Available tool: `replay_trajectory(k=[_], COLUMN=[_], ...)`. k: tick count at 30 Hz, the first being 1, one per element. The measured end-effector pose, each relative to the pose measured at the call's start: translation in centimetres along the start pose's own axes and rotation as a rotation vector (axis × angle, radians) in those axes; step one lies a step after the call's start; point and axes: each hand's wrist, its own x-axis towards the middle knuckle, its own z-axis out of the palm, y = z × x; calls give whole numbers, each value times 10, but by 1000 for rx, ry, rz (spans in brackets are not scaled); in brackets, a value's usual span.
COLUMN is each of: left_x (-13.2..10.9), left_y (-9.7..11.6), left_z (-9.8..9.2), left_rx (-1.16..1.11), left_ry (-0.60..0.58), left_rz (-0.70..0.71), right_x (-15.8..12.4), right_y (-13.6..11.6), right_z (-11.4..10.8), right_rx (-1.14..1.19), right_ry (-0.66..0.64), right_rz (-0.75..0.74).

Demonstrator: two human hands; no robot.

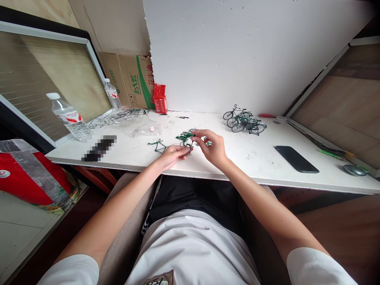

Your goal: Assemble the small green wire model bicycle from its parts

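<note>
Near the front edge of the white table, my left hand (pixel 174 156) pinches a small dark model bicycle part (pixel 190 149). My right hand (pixel 212 147) is closed by thumb and forefinger at the top of that same part, its other fingers curled. The part's exact shape is partly hidden by the fingers. Just beyond the hands lie several green pieces (pixel 184 136). A green bicycle frame (pixel 159 146) rests flat to the left of my left hand.
Assembled model bicycles (pixel 245 120) stand at the back right. A black phone (pixel 297 159) and mouse (pixel 354 170) lie right. Water bottles (pixel 71 118), wire-like part frames (pixel 118 116), plastic bags (pixel 148 129), a carton (pixel 130 81) and a red box (pixel 160 99) occupy the left and back.
</note>
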Motion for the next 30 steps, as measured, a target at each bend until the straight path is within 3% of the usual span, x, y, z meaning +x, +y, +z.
replay_trajectory(k=[30], left_x=[1], left_y=[-3], left_z=[-3], left_rx=[-6], left_ry=[-9], left_rz=[8], right_x=[0], right_y=[2], right_z=[-3], right_rx=[9], right_ry=[-1], right_rz=[17])
